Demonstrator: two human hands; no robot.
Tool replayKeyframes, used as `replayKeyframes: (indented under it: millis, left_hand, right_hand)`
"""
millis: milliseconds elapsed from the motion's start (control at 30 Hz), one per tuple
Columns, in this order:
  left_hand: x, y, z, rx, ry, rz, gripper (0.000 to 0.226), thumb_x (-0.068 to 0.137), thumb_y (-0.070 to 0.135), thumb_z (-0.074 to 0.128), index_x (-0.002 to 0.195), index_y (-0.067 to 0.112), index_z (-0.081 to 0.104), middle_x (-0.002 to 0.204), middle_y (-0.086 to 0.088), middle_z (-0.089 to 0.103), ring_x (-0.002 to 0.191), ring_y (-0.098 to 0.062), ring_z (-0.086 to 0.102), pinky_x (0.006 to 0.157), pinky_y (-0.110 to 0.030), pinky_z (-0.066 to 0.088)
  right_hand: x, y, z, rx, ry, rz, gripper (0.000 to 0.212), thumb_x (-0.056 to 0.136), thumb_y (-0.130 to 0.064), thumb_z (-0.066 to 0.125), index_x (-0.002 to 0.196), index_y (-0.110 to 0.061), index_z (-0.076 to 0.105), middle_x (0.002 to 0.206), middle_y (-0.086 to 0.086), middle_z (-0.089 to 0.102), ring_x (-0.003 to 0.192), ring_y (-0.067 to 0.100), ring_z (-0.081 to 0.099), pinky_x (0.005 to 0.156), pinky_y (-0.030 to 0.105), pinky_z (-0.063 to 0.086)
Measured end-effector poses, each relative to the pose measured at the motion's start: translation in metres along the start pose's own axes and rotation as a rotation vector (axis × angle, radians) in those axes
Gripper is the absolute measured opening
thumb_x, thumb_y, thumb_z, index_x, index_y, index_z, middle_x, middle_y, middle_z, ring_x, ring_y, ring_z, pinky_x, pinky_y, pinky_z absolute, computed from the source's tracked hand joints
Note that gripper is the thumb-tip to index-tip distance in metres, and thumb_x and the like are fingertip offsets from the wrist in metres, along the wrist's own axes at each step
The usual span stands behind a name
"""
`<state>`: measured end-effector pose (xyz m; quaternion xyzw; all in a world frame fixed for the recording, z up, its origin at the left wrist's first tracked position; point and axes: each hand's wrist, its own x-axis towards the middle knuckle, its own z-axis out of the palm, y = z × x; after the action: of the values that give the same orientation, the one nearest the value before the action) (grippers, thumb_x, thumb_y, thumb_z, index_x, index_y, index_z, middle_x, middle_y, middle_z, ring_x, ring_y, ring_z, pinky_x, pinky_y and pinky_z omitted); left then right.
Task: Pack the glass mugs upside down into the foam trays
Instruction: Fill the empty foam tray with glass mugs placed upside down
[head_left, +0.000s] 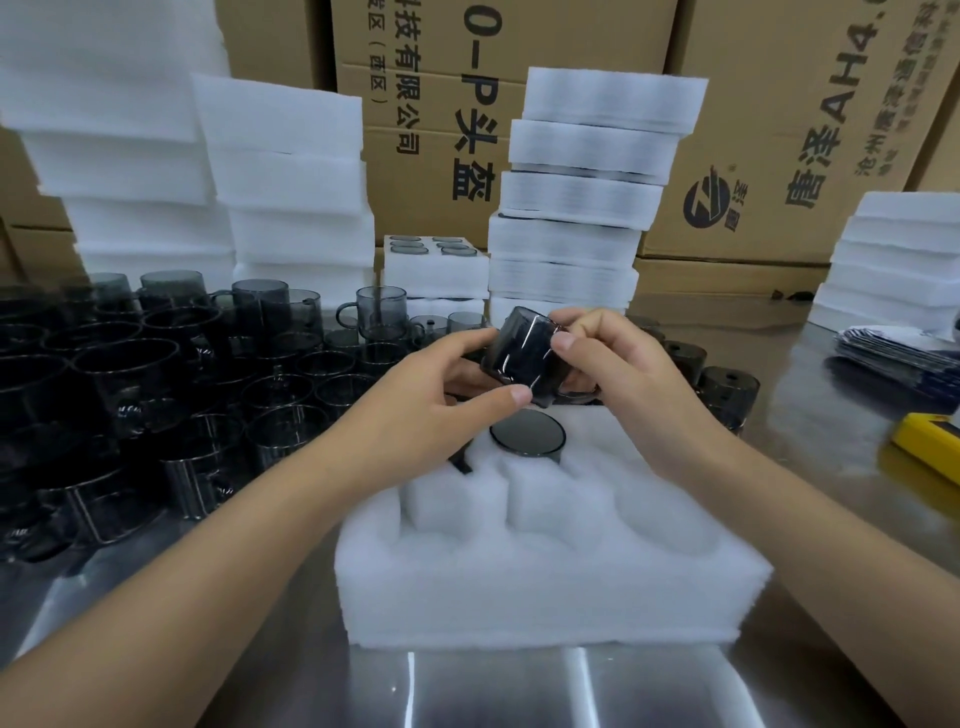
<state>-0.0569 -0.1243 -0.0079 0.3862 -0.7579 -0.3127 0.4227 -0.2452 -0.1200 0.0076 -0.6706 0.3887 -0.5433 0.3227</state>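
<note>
Both hands grasp one smoky grey glass mug (522, 348), tilted in the air over the far part of the white foam tray (545, 587). The left hand (415, 400) pinches its rim end and the right hand (623, 374) curls round its side. The tray sits near the steel desk's (519, 691) near edge, with an inverted grey mug (527, 434) seated in a far pocket. Loose grey mugs (156, 374) crowd the desk's left side.

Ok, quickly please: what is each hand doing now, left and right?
Left hand: holding the glass mug, thumb and fingers pinching it.
Right hand: holding the same mug from the other side.
</note>
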Motion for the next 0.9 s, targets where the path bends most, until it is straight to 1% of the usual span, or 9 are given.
replayKeyframes:
  millis: [100,200,300,433,500,600,700,800,900]
  left_hand:
    - [-0.001,0.000,-0.001,0.004,0.009,0.004,0.049,0.079,0.036,0.074,0.123,0.042,0.053,0.097,0.017,0.072,0.093,0.003,0.066,0.083,-0.020,0.046]
    - [-0.001,-0.002,-0.002,0.011,0.029,-0.007,0.055,0.072,0.037,0.077,0.121,0.044,0.055,0.098,0.017,0.071,0.094,0.003,0.065,0.086,-0.023,0.049]
    - [-0.001,-0.003,-0.003,0.030,0.035,-0.008,0.054,0.073,0.027,0.081,0.112,0.051,0.053,0.097,0.020,0.070,0.093,0.004,0.065,0.086,-0.024,0.051]
    - [-0.001,-0.005,-0.003,0.064,0.041,-0.008,0.059,0.071,0.016,0.082,0.113,0.046,0.055,0.102,0.016,0.068,0.097,0.000,0.065,0.077,-0.026,0.058]
    - [0.000,-0.005,-0.003,0.068,0.034,-0.005,0.060,0.070,0.011,0.081,0.118,0.038,0.056,0.103,0.016,0.068,0.095,-0.001,0.066,0.079,-0.027,0.057]
    - [0.000,-0.004,-0.003,0.071,0.036,0.004,0.062,0.070,0.007,0.081,0.117,0.038,0.055,0.103,0.020,0.068,0.091,0.002,0.066,0.079,-0.024,0.057]
    - [-0.001,-0.004,-0.003,0.074,0.032,0.016,0.062,0.070,0.006,0.080,0.115,0.041,0.055,0.103,0.020,0.068,0.093,0.002,0.065,0.073,-0.022,0.057]
    - [-0.002,-0.002,-0.003,0.085,0.036,0.041,0.059,0.070,0.010,0.080,0.112,0.044,0.056,0.102,0.023,0.067,0.096,0.005,0.063,0.076,-0.019,0.054]
    - [-0.003,-0.001,-0.003,0.103,0.029,0.059,0.061,0.071,0.011,0.081,0.118,0.042,0.056,0.107,0.022,0.066,0.102,0.003,0.062,0.084,-0.025,0.054]
  right_hand:
    - [0.000,0.001,-0.001,0.018,-0.029,0.025,0.017,0.073,-0.036,0.060,0.064,-0.024,0.052,0.109,-0.015,0.060,0.077,0.006,0.058,0.076,0.025,0.046]
    - [0.000,0.002,-0.002,0.011,-0.060,0.025,0.012,0.073,-0.031,0.060,0.065,-0.025,0.053,0.114,-0.007,0.064,0.082,0.009,0.061,0.084,0.032,0.046]
    - [-0.001,0.002,-0.003,0.038,-0.102,-0.020,0.010,0.073,-0.022,0.061,0.074,-0.019,0.051,0.101,-0.015,0.069,0.089,0.005,0.064,0.080,0.025,0.051]
    - [-0.006,0.001,-0.001,-0.030,-0.157,-0.114,0.030,0.068,-0.015,0.070,0.089,-0.022,0.049,0.109,-0.013,0.065,0.103,0.009,0.060,0.083,0.027,0.052]
    - [-0.008,0.000,0.000,-0.096,-0.176,-0.153,0.041,0.065,-0.018,0.075,0.095,-0.031,0.050,0.111,-0.009,0.062,0.104,0.011,0.059,0.086,0.028,0.050]
    - [-0.009,-0.003,0.001,-0.144,-0.177,-0.179,0.050,0.062,-0.022,0.080,0.100,-0.040,0.052,0.111,-0.001,0.060,0.099,0.011,0.059,0.085,0.027,0.050]
    - [-0.010,-0.004,0.001,-0.204,-0.184,-0.199,0.056,0.061,-0.023,0.081,0.105,-0.037,0.051,0.109,-0.011,0.059,0.098,0.006,0.057,0.084,0.024,0.049]
    - [-0.012,-0.007,0.001,-0.288,-0.196,-0.239,0.058,0.062,-0.025,0.081,0.109,-0.039,0.049,0.109,-0.024,0.055,0.102,0.005,0.053,0.087,0.026,0.049]
    - [-0.013,-0.009,0.000,-0.361,-0.233,-0.282,0.065,0.067,-0.021,0.083,0.119,-0.040,0.048,0.117,-0.017,0.049,0.108,0.003,0.050,0.092,0.021,0.045]
